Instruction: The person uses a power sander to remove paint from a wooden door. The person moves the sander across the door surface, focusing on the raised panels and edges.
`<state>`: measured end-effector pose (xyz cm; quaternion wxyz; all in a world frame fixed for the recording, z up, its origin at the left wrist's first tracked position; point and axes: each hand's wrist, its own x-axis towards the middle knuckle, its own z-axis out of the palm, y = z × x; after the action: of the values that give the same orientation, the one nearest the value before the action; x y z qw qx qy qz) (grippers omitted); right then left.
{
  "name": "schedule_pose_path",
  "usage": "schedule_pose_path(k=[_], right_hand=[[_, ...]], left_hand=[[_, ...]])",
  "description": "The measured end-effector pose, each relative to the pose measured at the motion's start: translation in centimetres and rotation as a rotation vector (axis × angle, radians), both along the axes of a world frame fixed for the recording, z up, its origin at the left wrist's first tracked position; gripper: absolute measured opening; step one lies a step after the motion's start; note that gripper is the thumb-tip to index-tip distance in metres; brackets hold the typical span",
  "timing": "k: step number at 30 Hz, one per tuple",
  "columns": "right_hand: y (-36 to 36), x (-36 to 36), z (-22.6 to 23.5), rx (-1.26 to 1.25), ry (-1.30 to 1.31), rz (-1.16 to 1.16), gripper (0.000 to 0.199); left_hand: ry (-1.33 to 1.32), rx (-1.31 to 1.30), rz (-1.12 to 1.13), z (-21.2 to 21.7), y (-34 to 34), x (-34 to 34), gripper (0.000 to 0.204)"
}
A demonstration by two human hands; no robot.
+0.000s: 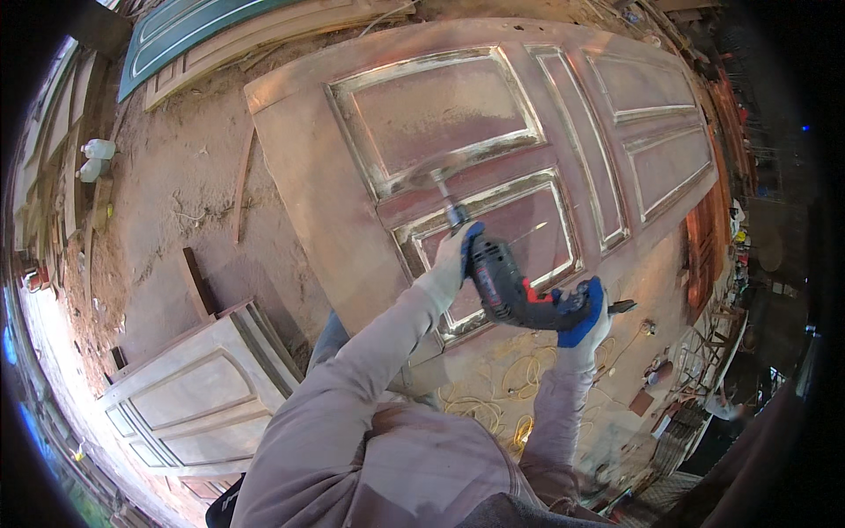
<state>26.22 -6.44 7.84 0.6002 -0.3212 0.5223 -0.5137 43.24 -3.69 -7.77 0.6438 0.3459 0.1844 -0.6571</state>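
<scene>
Both my hands are in blue-and-white work gloves, closed on a dark power drill (pixel 502 277) with red trim. My left hand (pixel 453 253) grips the front of its body, just behind the chuck. Farther right, my right hand (pixel 588 319) wraps round the rear handle, with the fingers partly hidden. A shaft with a small, blurred attachment (pixel 438 178) reaches from the chuck to the panelled wooden door (pixel 304 167), at the rail between two panels. Whitish, worn strips line the door's panel mouldings, and its reddish-brown faces look dusty.
A pale panelled door (pixel 198 392) lies at lower left, beside a dark wood block (pixel 199 282). A green door (pixel 189 35) lies at the top left. White plastic jugs (pixel 95 160) stand by stacked planks. Coiled yellow cord (pixel 475 409) lies on the ground below the door.
</scene>
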Motion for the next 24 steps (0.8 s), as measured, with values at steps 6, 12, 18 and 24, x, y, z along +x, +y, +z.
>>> schedule_pose_path(k=[6, 12, 18, 24], right_hand=[[1.3, 2.8, -0.2, 0.086, -0.074, 0.014, 0.008], [0.9, 3.5, 0.1, 0.106, -0.032, 0.121, 0.007], [-3.6, 0.3, -0.9, 0.066, 0.001, -0.012, 0.012], [-11.3, -4.4, -0.7, -0.075, 0.095, -0.092, 0.018]], left_hand=[[0.002, -0.056, 0.053, -1.4, 3.1, 2.8, 0.02], [0.024, 0.136, 0.054, -0.8, 3.8, 3.7, 0.016], [0.113, -0.028, -0.032, -3.0, -3.3, 0.5, 0.031], [0.101, -0.153, -0.186, -3.6, -15.9, -5.8, 0.022]])
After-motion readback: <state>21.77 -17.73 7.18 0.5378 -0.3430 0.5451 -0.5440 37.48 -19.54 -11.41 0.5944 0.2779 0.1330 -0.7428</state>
